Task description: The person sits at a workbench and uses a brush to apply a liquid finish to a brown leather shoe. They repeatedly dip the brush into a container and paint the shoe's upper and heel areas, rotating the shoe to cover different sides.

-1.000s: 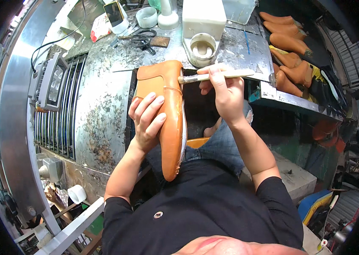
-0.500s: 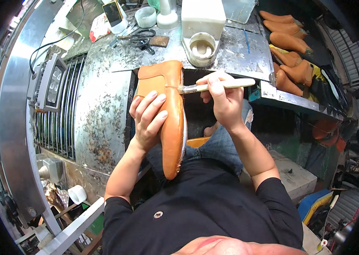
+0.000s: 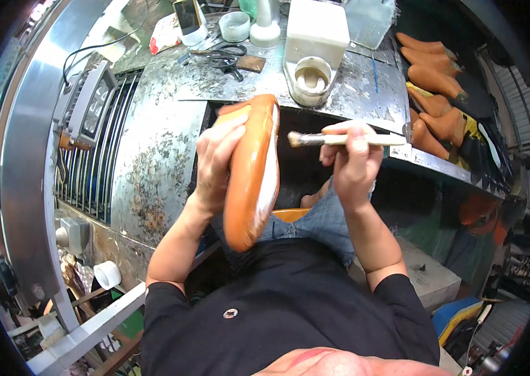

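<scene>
My left hand (image 3: pixel 218 160) grips an orange shoe sole (image 3: pixel 251 172) from its left side, holding it upright on edge above my lap, its pale rim facing right. To the right of the sole, my right hand (image 3: pixel 353 161) holds a small brush (image 3: pixel 334 139) level. The bristle tip points left and sits a short gap away from the sole's edge, not touching it.
A stained metal bench (image 3: pixel 171 125) lies ahead, carrying a white glue pot (image 3: pixel 312 76), scissors (image 3: pixel 224 55), a phone (image 3: pixel 186 15) and a small cup (image 3: pixel 235 26). Several orange soles (image 3: pixel 434 81) lie on a shelf at the right. A ribbed metal unit (image 3: pixel 86 144) stands at the left.
The brush has come off the sole and moved right. My left hand has turned the sole from flat-faced to edge-on and raised it closer.
</scene>
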`<state>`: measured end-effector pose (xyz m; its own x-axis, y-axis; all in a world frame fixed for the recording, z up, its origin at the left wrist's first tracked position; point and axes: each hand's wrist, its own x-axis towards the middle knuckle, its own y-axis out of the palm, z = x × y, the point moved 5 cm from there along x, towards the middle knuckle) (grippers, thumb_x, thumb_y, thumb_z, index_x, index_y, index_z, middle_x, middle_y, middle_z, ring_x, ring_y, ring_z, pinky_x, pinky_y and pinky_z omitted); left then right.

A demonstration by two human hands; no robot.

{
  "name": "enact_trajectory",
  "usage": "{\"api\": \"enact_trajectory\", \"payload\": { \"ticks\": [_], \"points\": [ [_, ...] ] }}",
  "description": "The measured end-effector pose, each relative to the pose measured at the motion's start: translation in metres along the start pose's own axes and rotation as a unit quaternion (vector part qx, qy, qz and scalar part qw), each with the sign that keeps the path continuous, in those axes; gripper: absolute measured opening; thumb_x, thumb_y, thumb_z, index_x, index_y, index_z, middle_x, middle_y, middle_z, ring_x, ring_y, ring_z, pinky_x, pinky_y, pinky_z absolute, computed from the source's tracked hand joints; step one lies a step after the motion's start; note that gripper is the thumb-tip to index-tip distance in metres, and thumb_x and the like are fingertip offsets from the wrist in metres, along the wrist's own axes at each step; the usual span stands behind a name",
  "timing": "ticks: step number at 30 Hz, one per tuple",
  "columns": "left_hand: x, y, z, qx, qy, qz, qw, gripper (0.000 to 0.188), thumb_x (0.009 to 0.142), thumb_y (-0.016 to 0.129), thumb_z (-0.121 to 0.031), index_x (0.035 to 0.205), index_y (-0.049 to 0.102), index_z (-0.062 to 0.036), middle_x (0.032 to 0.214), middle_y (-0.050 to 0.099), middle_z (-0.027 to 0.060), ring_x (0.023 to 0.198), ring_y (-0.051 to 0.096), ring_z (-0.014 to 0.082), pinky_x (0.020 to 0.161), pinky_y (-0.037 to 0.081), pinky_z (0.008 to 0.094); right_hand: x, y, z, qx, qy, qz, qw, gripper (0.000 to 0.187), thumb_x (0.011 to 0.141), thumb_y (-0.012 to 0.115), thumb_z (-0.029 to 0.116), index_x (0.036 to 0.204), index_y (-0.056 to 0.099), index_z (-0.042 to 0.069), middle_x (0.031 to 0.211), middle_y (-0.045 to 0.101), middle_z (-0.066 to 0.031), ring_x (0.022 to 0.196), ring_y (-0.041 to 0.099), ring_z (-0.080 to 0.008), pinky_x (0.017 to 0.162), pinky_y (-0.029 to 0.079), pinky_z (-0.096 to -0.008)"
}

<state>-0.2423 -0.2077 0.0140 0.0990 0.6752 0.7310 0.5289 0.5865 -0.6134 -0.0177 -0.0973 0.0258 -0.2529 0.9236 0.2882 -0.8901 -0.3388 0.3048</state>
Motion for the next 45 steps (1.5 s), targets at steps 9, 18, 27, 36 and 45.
{"api": "enact_trajectory", "payload": {
  "ticks": [9, 18, 27, 36, 45],
  "points": [
    [-0.004, 0.004, 0.034, -0.374, -0.426, 0.095, 0.818, 0.082, 0.093, 0.083, -0.044, 0.151, 0.046, 0.0009, 0.137, 0.065, 0.0126, 0.129, 0.06, 0.02, 0.112, 0.047, 0.0356, 0.033, -0.015, 0.003, -0.04, 0.022, 0.049, 0.998, 0.037, 0.111, 0.052, 0.024, 0.103, 0.073, -0.006, 0.076, 0.068, -0.0099, 0.063, 0.062, -0.014, 0.06, 0.05, -0.0278],
    [-0.008, 0.011, 0.014, -0.457, -0.442, 0.185, 0.749, 0.067, 0.104, 0.069, -0.046, 0.15, 0.049, -0.0016, 0.136, 0.065, 0.0082, 0.124, 0.059, 0.0142, 0.111, 0.046, 0.0341, 0.053, 0.03, 0.009, -0.113, 0.016, 0.151, 0.982, 0.037, 0.112, 0.054, 0.026, 0.111, 0.074, -0.005, 0.082, 0.072, -0.0102, 0.07, 0.068, -0.0134, 0.068, 0.055, -0.0263],
    [-0.011, 0.008, 0.019, -0.454, -0.448, 0.201, 0.744, 0.064, 0.105, 0.067, -0.046, 0.148, 0.052, -0.0019, 0.136, 0.066, 0.0077, 0.124, 0.059, 0.0139, 0.111, 0.046, 0.0339, 0.045, 0.042, -0.002, -0.155, -0.027, 0.223, 0.962, 0.033, 0.11, 0.054, 0.018, 0.106, 0.075, -0.007, 0.081, 0.071, -0.0087, 0.07, 0.066, -0.0119, 0.067, 0.054, -0.0257],
    [-0.023, -0.035, 0.06, -0.323, -0.477, 0.165, 0.801, 0.073, 0.103, 0.065, -0.054, 0.15, 0.051, 0.0005, 0.137, 0.066, 0.0111, 0.124, 0.061, 0.0193, 0.109, 0.047, 0.0357, 0.022, 0.042, -0.033, -0.085, 0.023, 0.199, 0.976, 0.03, 0.109, 0.056, 0.016, 0.107, 0.075, -0.007, 0.082, 0.072, -0.0092, 0.068, 0.065, -0.0132, 0.064, 0.053, -0.0277],
    [-0.045, -0.084, 0.078, -0.403, -0.551, 0.111, 0.723, 0.068, 0.107, 0.061, -0.053, 0.148, 0.054, 0.0003, 0.133, 0.068, 0.0108, 0.118, 0.065, 0.0144, 0.104, 0.052, 0.032, 0.018, 0.085, -0.028, -0.045, 0.027, 0.186, 0.981, 0.028, 0.11, 0.056, 0.014, 0.117, 0.073, -0.008, 0.091, 0.075, -0.0127, 0.077, 0.071, -0.0165, 0.072, 0.058, -0.0286]
  ]
}}
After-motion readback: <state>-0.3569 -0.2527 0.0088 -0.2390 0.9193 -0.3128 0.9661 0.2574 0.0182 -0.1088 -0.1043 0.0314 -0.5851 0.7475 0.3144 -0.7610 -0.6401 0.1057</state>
